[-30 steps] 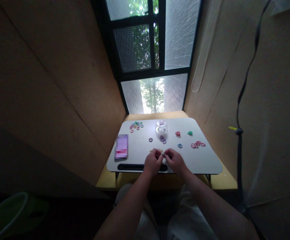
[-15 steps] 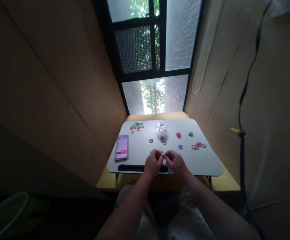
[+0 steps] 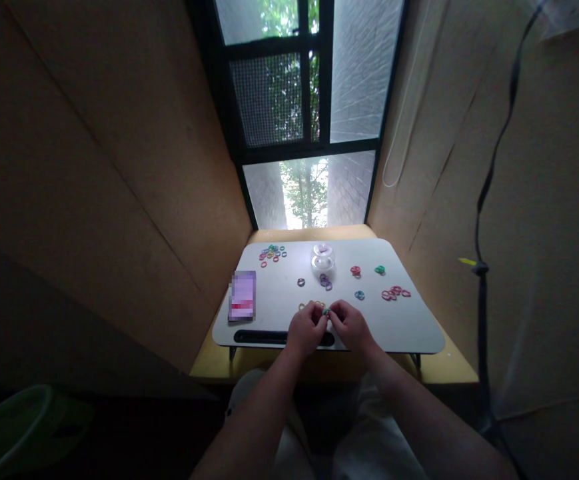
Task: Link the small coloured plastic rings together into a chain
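Over the front of the white lap table (image 3: 269, 300), my left hand (image 3: 309, 325) and my right hand (image 3: 350, 324) meet with pinched fingertips. Between them is a small green hair tie (image 3: 326, 312), partly covered by the fingers. Yellow hair ties (image 3: 302, 307) lie just behind my left hand, some hidden by it. Farther back are purple hair ties (image 3: 325, 281) and a dark one (image 3: 301, 283). To the right sit small groups of blue (image 3: 360, 295), red (image 3: 356, 271), green (image 3: 380, 269) and pink hair ties (image 3: 395, 293).
A mixed pile of hair ties (image 3: 272, 253) lies at the back left. A clear round container (image 3: 323, 259) stands at the back middle. A phone-like purple rectangle (image 3: 243, 297), blurred, lies at left. Along the front edge runs a black slot (image 3: 259, 337). The window (image 3: 309, 193) is behind.
Both hands stay together at the same place, with the fingertips shifting slightly around the green hair tie. The view has moved very slightly.
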Demonstrator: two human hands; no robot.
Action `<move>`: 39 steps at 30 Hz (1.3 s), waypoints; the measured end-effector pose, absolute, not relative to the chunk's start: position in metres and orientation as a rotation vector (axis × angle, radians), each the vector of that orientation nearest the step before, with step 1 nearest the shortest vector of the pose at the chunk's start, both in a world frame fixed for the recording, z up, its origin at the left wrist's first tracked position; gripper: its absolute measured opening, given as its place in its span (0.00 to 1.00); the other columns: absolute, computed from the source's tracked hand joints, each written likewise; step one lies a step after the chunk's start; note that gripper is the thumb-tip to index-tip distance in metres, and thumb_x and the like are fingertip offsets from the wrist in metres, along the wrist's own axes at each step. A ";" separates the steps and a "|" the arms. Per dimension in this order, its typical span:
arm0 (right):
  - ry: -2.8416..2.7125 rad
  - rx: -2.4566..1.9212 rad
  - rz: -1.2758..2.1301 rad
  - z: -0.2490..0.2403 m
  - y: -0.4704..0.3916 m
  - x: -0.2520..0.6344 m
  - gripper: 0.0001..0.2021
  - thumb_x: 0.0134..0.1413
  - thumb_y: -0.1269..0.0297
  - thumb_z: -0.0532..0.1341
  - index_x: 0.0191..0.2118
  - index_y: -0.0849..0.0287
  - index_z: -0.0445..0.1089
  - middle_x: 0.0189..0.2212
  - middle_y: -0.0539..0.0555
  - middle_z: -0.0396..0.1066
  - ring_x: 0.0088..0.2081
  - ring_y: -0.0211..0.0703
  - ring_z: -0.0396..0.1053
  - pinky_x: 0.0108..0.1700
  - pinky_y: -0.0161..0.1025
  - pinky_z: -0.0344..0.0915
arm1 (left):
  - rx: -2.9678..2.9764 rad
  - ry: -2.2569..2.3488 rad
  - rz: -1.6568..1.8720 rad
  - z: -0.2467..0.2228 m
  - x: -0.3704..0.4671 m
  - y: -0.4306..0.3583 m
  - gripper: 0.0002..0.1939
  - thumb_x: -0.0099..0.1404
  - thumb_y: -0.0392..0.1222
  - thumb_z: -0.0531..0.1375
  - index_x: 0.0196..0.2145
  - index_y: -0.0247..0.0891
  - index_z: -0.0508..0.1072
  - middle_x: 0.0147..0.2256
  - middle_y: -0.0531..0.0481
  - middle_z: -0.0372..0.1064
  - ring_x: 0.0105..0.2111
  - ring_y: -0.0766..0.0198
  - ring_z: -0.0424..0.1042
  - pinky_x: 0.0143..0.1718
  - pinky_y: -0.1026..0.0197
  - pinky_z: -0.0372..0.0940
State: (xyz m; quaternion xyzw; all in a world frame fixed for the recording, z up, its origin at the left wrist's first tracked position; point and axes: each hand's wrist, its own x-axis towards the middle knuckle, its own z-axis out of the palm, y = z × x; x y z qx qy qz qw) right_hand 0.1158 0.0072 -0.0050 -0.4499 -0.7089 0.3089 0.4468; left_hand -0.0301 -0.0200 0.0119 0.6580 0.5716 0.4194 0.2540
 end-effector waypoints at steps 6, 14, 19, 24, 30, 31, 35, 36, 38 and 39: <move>-1.773 -1.102 0.756 -0.004 0.006 0.116 0.05 0.54 0.63 0.57 0.30 0.57 0.66 0.23 0.49 0.68 0.25 0.38 0.64 0.28 0.34 0.60 | 1.723 1.572 1.184 0.011 -0.029 -0.020 0.06 0.61 0.43 0.57 0.30 0.39 0.69 0.26 0.54 0.69 0.26 0.66 0.66 0.29 0.64 0.58; -1.777 -1.100 0.735 -0.006 0.006 0.117 0.06 0.55 0.63 0.56 0.29 0.56 0.65 0.23 0.49 0.67 0.25 0.38 0.64 0.29 0.35 0.60 | 1.680 1.553 1.257 0.003 -0.030 -0.017 0.07 0.63 0.44 0.57 0.31 0.39 0.70 0.29 0.52 0.71 0.29 0.66 0.69 0.32 0.64 0.61; -1.795 -1.121 0.724 -0.006 0.006 0.117 0.07 0.56 0.61 0.56 0.29 0.56 0.64 0.23 0.48 0.66 0.25 0.38 0.63 0.28 0.34 0.59 | 1.693 1.565 1.247 0.002 -0.030 -0.017 0.07 0.62 0.44 0.58 0.32 0.39 0.70 0.30 0.52 0.71 0.30 0.66 0.70 0.33 0.64 0.63; -1.782 -1.128 0.730 -0.006 0.005 0.117 0.07 0.56 0.61 0.56 0.29 0.56 0.64 0.22 0.47 0.65 0.24 0.37 0.61 0.27 0.34 0.57 | 1.713 1.512 1.244 0.004 -0.030 -0.019 0.08 0.63 0.45 0.58 0.37 0.40 0.72 0.33 0.51 0.73 0.32 0.65 0.71 0.35 0.63 0.64; -1.791 -1.137 0.717 -0.005 0.005 0.116 0.07 0.55 0.62 0.56 0.28 0.57 0.63 0.21 0.47 0.64 0.24 0.37 0.60 0.27 0.34 0.56 | 1.666 1.479 1.262 0.002 -0.029 -0.019 0.07 0.64 0.43 0.56 0.36 0.40 0.72 0.31 0.52 0.74 0.29 0.66 0.72 0.33 0.64 0.65; -1.789 -1.136 0.717 -0.005 0.005 0.116 0.07 0.55 0.62 0.56 0.28 0.57 0.63 0.21 0.47 0.64 0.24 0.37 0.60 0.27 0.34 0.56 | 1.660 1.481 1.262 0.002 -0.029 -0.018 0.07 0.64 0.43 0.56 0.36 0.40 0.72 0.31 0.52 0.73 0.29 0.66 0.72 0.33 0.64 0.65; -1.779 -1.128 0.723 -0.004 0.004 0.116 0.06 0.55 0.64 0.56 0.28 0.57 0.63 0.22 0.47 0.64 0.24 0.37 0.61 0.28 0.33 0.56 | 1.643 1.476 1.269 0.002 -0.029 -0.019 0.07 0.64 0.43 0.56 0.35 0.39 0.71 0.28 0.52 0.72 0.28 0.66 0.72 0.32 0.64 0.65; -1.780 -1.127 0.723 -0.005 0.004 0.116 0.06 0.55 0.64 0.56 0.28 0.57 0.63 0.22 0.47 0.64 0.24 0.37 0.61 0.28 0.34 0.56 | 1.636 1.469 1.273 0.003 -0.029 -0.019 0.07 0.64 0.43 0.56 0.35 0.39 0.71 0.28 0.53 0.72 0.28 0.66 0.72 0.32 0.64 0.65; -1.783 -1.119 0.721 -0.005 0.004 0.116 0.07 0.55 0.64 0.56 0.28 0.57 0.62 0.22 0.47 0.64 0.25 0.37 0.61 0.28 0.34 0.57 | 1.622 1.454 1.281 0.003 -0.029 -0.019 0.07 0.64 0.43 0.56 0.36 0.39 0.71 0.29 0.53 0.72 0.27 0.66 0.73 0.32 0.64 0.65; -1.786 -1.110 0.724 -0.006 0.004 0.117 0.06 0.55 0.64 0.56 0.28 0.57 0.62 0.23 0.47 0.65 0.25 0.37 0.62 0.28 0.34 0.57 | 1.617 1.448 1.284 0.003 -0.029 -0.018 0.07 0.64 0.43 0.56 0.36 0.39 0.70 0.29 0.53 0.72 0.27 0.66 0.73 0.32 0.64 0.65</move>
